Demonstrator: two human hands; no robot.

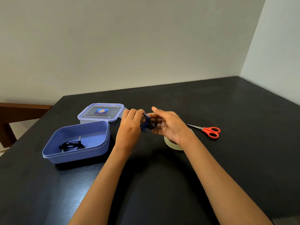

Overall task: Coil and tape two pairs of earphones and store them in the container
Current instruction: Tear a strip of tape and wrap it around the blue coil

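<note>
Fingers [137, 112] around blue earphones [145, 124]; label [101, 111] illegible

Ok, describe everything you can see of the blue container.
The blue container is a rounded rectangular tub with a raised rim, made of what looks like opaque plastic. It stands upright and open on the black table, to the left of the person's left hand, which does not touch it. A coiled pair of black earphones lies on its floor with the jack plug pointing up. A clear, blue-edged lid lies just behind it.
</note>
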